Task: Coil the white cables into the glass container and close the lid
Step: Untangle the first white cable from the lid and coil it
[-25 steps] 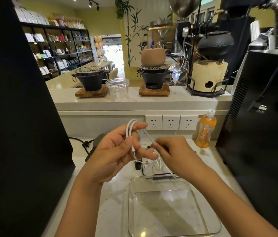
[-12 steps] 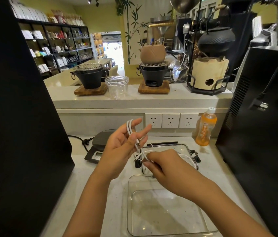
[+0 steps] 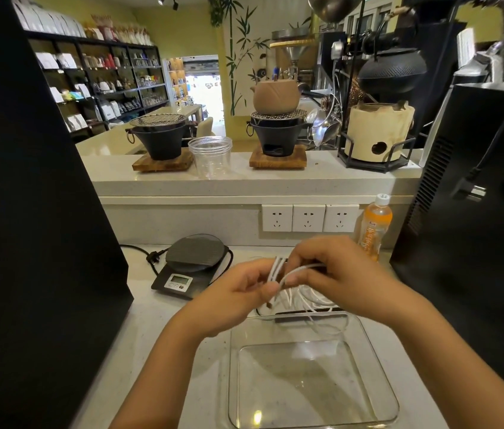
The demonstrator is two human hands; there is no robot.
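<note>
Left hand (image 3: 238, 300) now lowered, pinching cable (image 3: 277, 267) loops; right hand (image 3: 331, 270) wrapping another turn just above; coiling progressing, container (image 3: 377, 366) below remaining empty.

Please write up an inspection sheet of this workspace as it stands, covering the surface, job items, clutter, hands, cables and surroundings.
Surface: pale speckled counter, no spills seen.
Job's things: glass container open and empty, nearest the camera; its lid appears to lie just behind it, mostly hidden.
Clutter: digital scale at left; orange drink bottle at right by the wall.
Hands: left hand pinches gathered loops; right hand guides a strand.
Cables: white cable part coiled, slack trailing toward the container; black power cord beside the scale.
Surroundings: three wall sockets, unused; clear plastic cup on the upper ledge.
</note>
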